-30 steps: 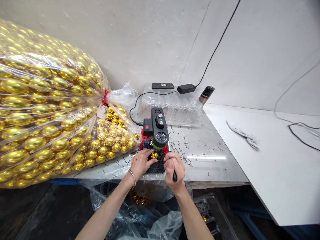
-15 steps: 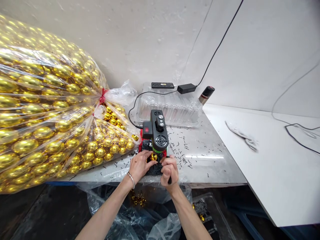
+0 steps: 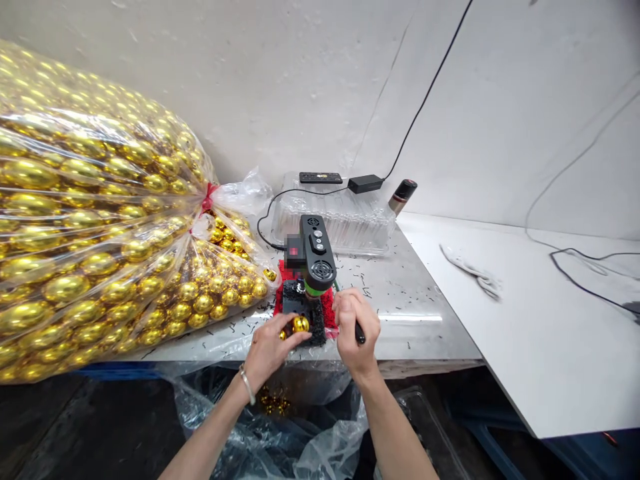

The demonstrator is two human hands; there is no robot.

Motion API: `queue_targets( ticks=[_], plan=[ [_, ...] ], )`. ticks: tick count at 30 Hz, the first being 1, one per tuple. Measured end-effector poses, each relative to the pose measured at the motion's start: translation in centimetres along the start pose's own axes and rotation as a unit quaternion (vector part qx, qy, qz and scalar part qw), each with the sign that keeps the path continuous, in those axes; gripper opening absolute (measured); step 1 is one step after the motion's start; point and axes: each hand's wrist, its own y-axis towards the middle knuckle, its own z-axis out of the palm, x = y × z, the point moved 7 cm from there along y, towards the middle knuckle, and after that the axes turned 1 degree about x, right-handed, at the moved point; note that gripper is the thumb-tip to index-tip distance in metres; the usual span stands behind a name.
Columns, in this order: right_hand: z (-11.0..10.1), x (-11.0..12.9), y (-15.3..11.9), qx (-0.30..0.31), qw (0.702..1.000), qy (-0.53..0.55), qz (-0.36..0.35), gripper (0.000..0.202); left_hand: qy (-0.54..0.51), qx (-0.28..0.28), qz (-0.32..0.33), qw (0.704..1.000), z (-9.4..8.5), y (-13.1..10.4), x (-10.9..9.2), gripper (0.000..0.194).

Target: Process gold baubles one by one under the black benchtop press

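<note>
Left hand point(image 3: 269, 348), half-curled, pinches 1 gold ball point(image 3: 301, 324) lightly; right hand point(image 3: 357, 329), closed, steadies the lever handle point(image 3: 359, 333).

One left hand point(image 3: 267, 350) and one right hand point(image 3: 357, 327); two gold balls point(image 3: 301, 323) at the left hand; one black machine point(image 3: 318, 252) with two round vent grilles point(image 3: 321, 270); one black adapter point(image 3: 365, 184), one dark-capped flask point(image 3: 402, 196), one bracelet point(image 3: 247, 385); bagged gold balls point(image 3: 67, 288) and black scraps point(image 3: 367, 292), both too many to count
</note>
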Motion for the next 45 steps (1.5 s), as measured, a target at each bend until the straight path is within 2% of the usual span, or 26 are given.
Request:
queue_targets(
  ticks=[1, 3, 5, 6, 7, 9, 11, 12, 13, 14, 16, 18, 20, 22, 24, 28, 32, 40, 43, 45],
  plan=[
    [0.0, 0.0, -0.1, -0.001, 1.000, -0.002, -0.006, 0.028, -0.036, 0.033, -0.025, 0.999, 0.6, -1.3, 0.4, 0.036],
    [0.2, -0.1, -0.5, -0.005, 1.000, -0.006, -0.013, 0.028, -0.104, 0.121, -0.094, 0.983, 2.8, -4.5, 1.9, 0.036],
    [0.3, -0.3, -0.9, -0.012, 1.000, -0.011, -0.014, 0.028, -0.185, 0.190, -0.198, 0.944, 5.6, -7.8, 4.1, 0.043],
    [0.3, -0.4, -1.1, -0.016, 1.000, -0.013, -0.013, 0.028, -0.239, 0.196, -0.270, 0.912, 6.8, -9.4, 5.5, 0.049],
    [0.3, -0.4, -1.3, -0.018, 1.000, -0.013, -0.014, 0.028, -0.299, 0.178, -0.342, 0.873, 7.7, -10.8, 6.8, 0.052],
    [0.4, -0.5, -1.4, -0.016, 1.000, -0.012, -0.019, 0.028, -0.416, 0.127, -0.461, 0.773, 9.0, -13.1, 8.8, 0.051],
    [0.4, -0.5, -1.5, -0.012, 0.999, -0.011, -0.028, 0.027, -0.512, 0.096, -0.512, 0.683, 9.3, -14.2, 9.4, 0.036],
    [0.5, -0.4, -1.6, -0.011, 0.999, -0.011, -0.032, 0.026, -0.547, 0.093, -0.513, 0.655, 9.1, -14.2, 9.2, 0.026],
    [0.4, -0.5, -1.6, -0.012, 0.999, -0.011, -0.036, 0.026, -0.574, 0.095, -0.501, 0.641, 8.6, -14.0, 8.7, 0.019],
    [0.4, -0.5, -1.7, -0.013, 0.999, -0.011, -0.038, 0.025, -0.591, 0.101, -0.478, 0.642, 7.9, -13.6, 8.1, 0.020],
    [0.5, -0.5, -1.8, -0.014, 0.999, -0.012, -0.040, 0.025, -0.591, 0.125, -0.416, 0.680, 6.3, -12.3, 6.4, 0.027],
    [0.5, -0.5, -1.8, -0.014, 0.999, -0.013, -0.039, 0.025, -0.539, 0.149, -0.342, 0.755, 4.4, -10.5, 4.6, 0.031],
    [0.5, -0.6, -1.9, -0.013, 0.999, -0.016, -0.036, 0.025, -0.457, 0.140, -0.275, 0.834, 2.4, -8.0, 3.2, 0.040],
    [0.5, -0.6, -1.8, -0.012, 0.999, -0.017, -0.033, 0.026, -0.403, 0.103, -0.234, 0.879, 0.9, -5.4, 2.6, 0.047],
    [0.5, -0.5, -1.6, -0.010, 0.999, -0.014, -0.030, 0.027, -0.410, 0.061, -0.209, 0.886, 0.0, -2.9, 2.4, 0.049],
    [0.3, -0.2, -0.8, -0.002, 1.000, 0.005, 0.008, 0.028, -0.454, -0.011, -0.187, 0.871, 0.0, 0.4, 2.8, 0.049],
    [0.2, 0.1, 0.0, 0.002, 0.999, 0.016, 0.042, 0.029, -0.369, -0.061, -0.190, 0.908, 0.4, 1.3, 3.1, 0.053],
    [0.2, -0.1, -0.4, 0.011, 0.999, 0.014, 0.042, 0.028, -0.269, -0.054, -0.089, 0.958, 1.5, 2.2, 2.7, 0.047],
    [0.2, -0.2, -0.5, 0.011, 0.999, 0.008, 0.037, 0.028, -0.151, -0.051, -0.049, 0.986, 1.5, 2.2, 2.4, 0.042],
    [0.1, -0.1, -0.5, 0.010, 0.999, 0.004, 0.034, 0.027, -0.055, -0.056, 0.000, 0.997, 1.4, 2.3, 1.8, 0.037]
  ],
)
